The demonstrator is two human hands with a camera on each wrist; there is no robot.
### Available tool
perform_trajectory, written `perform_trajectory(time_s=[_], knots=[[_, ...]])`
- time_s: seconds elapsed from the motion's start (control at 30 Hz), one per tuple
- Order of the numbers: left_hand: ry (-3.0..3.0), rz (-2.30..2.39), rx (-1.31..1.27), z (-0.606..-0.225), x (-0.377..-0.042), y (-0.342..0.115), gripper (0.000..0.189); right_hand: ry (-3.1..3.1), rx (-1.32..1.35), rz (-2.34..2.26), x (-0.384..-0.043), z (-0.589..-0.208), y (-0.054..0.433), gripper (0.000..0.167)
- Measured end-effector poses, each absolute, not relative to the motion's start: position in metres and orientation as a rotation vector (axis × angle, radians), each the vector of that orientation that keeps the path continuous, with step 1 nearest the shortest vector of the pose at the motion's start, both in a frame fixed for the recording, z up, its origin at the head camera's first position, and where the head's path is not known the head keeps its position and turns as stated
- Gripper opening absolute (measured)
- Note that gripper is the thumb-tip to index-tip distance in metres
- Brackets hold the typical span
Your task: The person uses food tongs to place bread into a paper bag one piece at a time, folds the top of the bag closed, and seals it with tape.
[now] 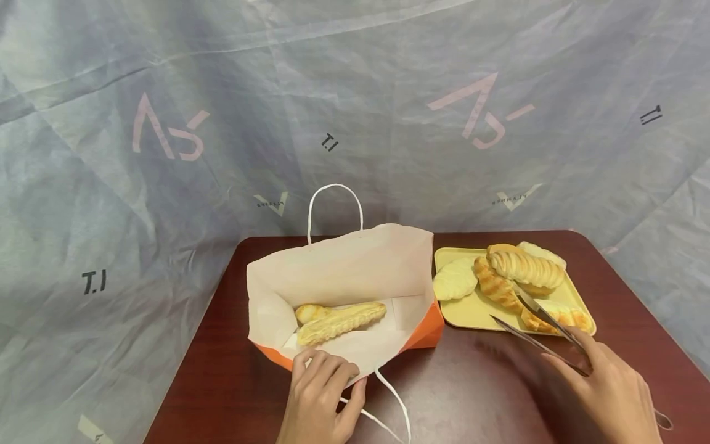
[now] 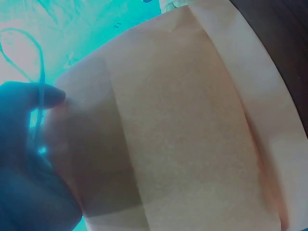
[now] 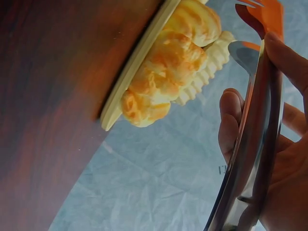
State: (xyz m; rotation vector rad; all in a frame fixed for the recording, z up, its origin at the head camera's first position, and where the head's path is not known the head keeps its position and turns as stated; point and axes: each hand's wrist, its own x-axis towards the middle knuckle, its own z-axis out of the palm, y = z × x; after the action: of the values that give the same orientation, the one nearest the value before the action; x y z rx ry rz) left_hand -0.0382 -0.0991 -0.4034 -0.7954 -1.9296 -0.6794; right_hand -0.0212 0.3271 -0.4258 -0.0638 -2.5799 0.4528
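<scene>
Silver metal tongs [image 1: 542, 312] are held by the right hand [image 1: 616, 383], whose thumb and fingers pinch the two arms; the tips stand apart, beside the golden-brown ridged bread [image 1: 495, 285] on the pale yellow rectangular tray [image 1: 474, 312]. Whether they touch it, I cannot tell. For a good grip, I think, the tips should straddle the bread's middle and press softly. Their long axis runs obliquely, tips pointing forward and left. Farther left, the left hand [image 1: 322, 394] pinches the near rim of an orange, white-lined paper bag [image 1: 344, 265].
</scene>
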Motion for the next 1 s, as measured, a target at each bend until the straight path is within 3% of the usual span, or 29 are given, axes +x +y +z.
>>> perform_trajectory(time_s=[1.0], knots=[[-1.988,-0.698,-0.778,-0.405,-0.035,-0.099,0.021,-2.686,-0.113,0.455,-0.021,-0.438,0.333,0.065]])
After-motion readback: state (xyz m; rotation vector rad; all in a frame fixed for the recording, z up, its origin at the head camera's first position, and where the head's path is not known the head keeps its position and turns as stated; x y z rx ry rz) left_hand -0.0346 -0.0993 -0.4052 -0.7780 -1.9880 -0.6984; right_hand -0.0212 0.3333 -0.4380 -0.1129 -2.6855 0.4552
